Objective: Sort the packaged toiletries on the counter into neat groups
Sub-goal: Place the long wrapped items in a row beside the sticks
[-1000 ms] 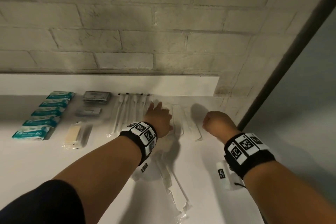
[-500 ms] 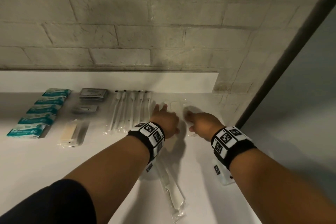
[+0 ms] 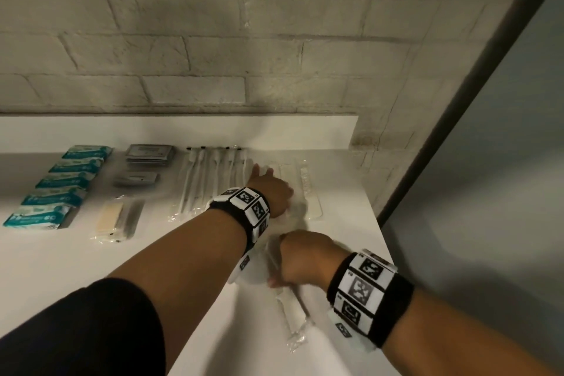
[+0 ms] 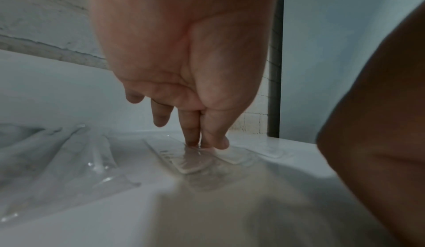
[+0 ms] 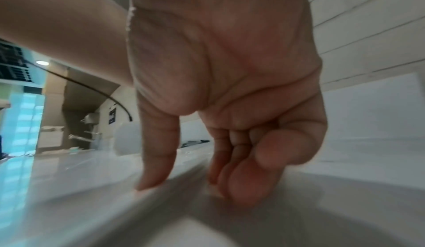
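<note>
White counter point(image 3: 61, 268) under a pale brick wall point(image 3: 213, 40), with 5 teal packets point(image 3: 65, 180) in a column at far left, print on them too blurred to read. Left hand point(image 3: 270, 192) stretched forward, straight fingers point(image 4: 192, 132) pressing a wrapped comb point(image 4: 190, 162) flat beside another comb point(image 3: 309, 192). Right hand point(image 3: 300, 262) nearer, thumb and fingers point(image 5: 239, 183) curled down onto a clear-wrapped packet point(image 3: 293, 317); actual grip impossible to tell.

The left hand point(image 4: 184, 54) reached down with straight fingers point(image 4: 192, 132), their tips pressing a clear-wrapped comb point(image 4: 190, 162) flat on the white counter point(image 4: 92, 214). More clear packets point(image 4: 69, 160) lay just to its left. A forearm point(image 4: 379, 142) filled the right edge.
</note>
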Motion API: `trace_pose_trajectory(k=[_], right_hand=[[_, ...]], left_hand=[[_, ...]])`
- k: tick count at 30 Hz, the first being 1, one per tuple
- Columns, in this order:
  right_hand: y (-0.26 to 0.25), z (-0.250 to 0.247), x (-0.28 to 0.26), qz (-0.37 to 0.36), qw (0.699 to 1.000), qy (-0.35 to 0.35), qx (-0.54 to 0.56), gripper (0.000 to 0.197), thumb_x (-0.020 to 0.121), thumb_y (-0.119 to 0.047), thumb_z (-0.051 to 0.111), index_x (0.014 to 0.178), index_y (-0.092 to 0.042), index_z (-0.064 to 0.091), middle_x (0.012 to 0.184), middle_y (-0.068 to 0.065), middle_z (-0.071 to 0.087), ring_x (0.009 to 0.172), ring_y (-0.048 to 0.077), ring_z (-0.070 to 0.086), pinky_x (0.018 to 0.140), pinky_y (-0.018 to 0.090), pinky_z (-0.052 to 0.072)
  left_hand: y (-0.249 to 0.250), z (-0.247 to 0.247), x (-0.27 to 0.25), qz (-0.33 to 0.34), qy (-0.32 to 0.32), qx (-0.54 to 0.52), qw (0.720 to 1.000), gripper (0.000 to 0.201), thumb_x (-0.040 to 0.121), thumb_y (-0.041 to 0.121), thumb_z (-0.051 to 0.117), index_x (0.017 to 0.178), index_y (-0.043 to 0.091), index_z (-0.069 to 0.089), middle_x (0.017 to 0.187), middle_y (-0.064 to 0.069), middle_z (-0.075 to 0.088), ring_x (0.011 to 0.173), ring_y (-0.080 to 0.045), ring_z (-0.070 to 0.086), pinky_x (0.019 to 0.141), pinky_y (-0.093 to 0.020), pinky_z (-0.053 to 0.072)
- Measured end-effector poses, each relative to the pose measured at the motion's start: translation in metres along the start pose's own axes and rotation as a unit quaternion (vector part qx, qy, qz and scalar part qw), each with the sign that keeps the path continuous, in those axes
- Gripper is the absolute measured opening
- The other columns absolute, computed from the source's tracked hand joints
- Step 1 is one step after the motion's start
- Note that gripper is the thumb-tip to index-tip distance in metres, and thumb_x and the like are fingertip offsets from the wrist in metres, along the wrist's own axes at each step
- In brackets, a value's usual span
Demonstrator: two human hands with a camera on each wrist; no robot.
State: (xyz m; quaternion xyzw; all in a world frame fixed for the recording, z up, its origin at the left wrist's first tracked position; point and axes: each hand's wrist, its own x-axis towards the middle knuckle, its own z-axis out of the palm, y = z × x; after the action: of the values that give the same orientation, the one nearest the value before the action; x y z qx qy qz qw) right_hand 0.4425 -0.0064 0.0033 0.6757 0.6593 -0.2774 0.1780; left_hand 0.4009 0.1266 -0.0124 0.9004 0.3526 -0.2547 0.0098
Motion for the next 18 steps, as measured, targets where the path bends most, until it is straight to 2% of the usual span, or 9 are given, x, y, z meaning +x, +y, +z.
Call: trace_pose_trajectory(k=[1,2,4,6,10,14,17,18], right_hand=[[0.003,-0.002,0.001,0.01,0.999,-0.002,0.032,0.047,0.086,-0.043,0.064,0.118,-0.008,0.059,0.111,0.009,0.066,0.098,0.025,0.062,0.076,0.031,0.044],[0.009,-0.003,0.004,0.025,0.997,-0.004,0.077,0.038,0.087,-0.036,0.064,0.112,-0.007,0.062,0.102,0.01,0.068,0.086,0.024,0.064,0.071,0.031,0.047],[0.021,-0.001,0.007,0.065,0.976,-0.013,0.207,0.027,0.084,-0.026,0.069,0.101,-0.007,0.063,0.076,0.008,0.065,0.057,0.019,0.056,0.054,0.027,0.046],[0.032,-0.001,0.007,0.074,0.954,-0.015,0.29,0.022,0.082,-0.019,0.073,0.098,-0.008,0.062,0.067,0.005,0.058,0.05,0.015,0.05,0.047,0.025,0.044],[0.058,-0.017,-0.002,0.071,0.935,0.046,0.345,0.015,0.081,-0.011,0.074,0.092,-0.012,0.063,0.072,0.004,0.062,0.057,0.016,0.058,0.056,0.027,0.051],[0.096,-0.046,0.009,0.113,0.916,0.181,0.34,0.026,0.082,-0.015,0.073,0.106,-0.007,0.067,0.069,-0.001,0.059,0.058,0.014,0.056,0.054,0.022,0.045],[0.116,-0.05,0.024,0.165,0.862,0.255,0.406,0.035,0.083,-0.017,0.072,0.115,-0.008,0.059,0.093,0.009,0.067,0.078,0.028,0.069,0.071,0.037,0.059],[0.12,-0.047,0.03,0.17,0.86,0.251,0.41,0.037,0.084,-0.017,0.07,0.118,-0.008,0.057,0.099,0.011,0.067,0.082,0.029,0.069,0.075,0.039,0.059]], left_hand=[[0.0,0.0,-0.001,-0.001,0.003,-0.002,1.0,0.047,0.101,0.032,0.028,0.147,0.025,0.029,0.155,0.001,0.03,0.147,-0.034,0.004,0.114,-0.061,-0.005],[-0.001,0.0,-0.001,-0.001,0.007,-0.005,1.0,0.047,0.1,0.033,0.028,0.146,0.025,0.03,0.155,0.001,0.032,0.147,-0.034,0.005,0.114,-0.061,-0.005],[-0.001,0.0,-0.002,-0.001,0.013,-0.006,1.0,0.047,0.1,0.038,0.028,0.146,0.027,0.033,0.154,0.002,0.034,0.147,-0.033,0.006,0.114,-0.06,-0.005],[-0.001,0.0,-0.002,-0.003,0.025,-0.005,1.0,0.049,0.099,0.043,0.031,0.146,0.03,0.035,0.153,0.003,0.035,0.148,-0.031,0.006,0.115,-0.058,-0.006],[-0.001,0.002,0.002,-0.011,0.05,-0.044,0.998,0.057,0.09,0.059,0.04,0.142,0.034,0.042,0.152,0.008,0.037,0.148,-0.026,0.003,0.114,-0.055,-0.012],[0.0,0.006,0.003,-0.006,0.068,-0.053,0.996,0.063,0.084,0.065,0.047,0.138,0.033,0.048,0.148,0.008,0.043,0.148,-0.025,0.006,0.115,-0.054,-0.01],[0.001,0.008,0.002,-0.003,0.075,-0.042,0.996,0.064,0.083,0.066,0.045,0.139,0.034,0.046,0.147,0.009,0.045,0.148,-0.026,0.009,0.115,-0.053,-0.007],[0.0,0.008,0.001,-0.004,0.075,-0.041,0.996,0.063,0.084,0.066,0.044,0.138,0.034,0.046,0.146,0.01,0.045,0.148,-0.026,0.009,0.115,-0.053,-0.006]])
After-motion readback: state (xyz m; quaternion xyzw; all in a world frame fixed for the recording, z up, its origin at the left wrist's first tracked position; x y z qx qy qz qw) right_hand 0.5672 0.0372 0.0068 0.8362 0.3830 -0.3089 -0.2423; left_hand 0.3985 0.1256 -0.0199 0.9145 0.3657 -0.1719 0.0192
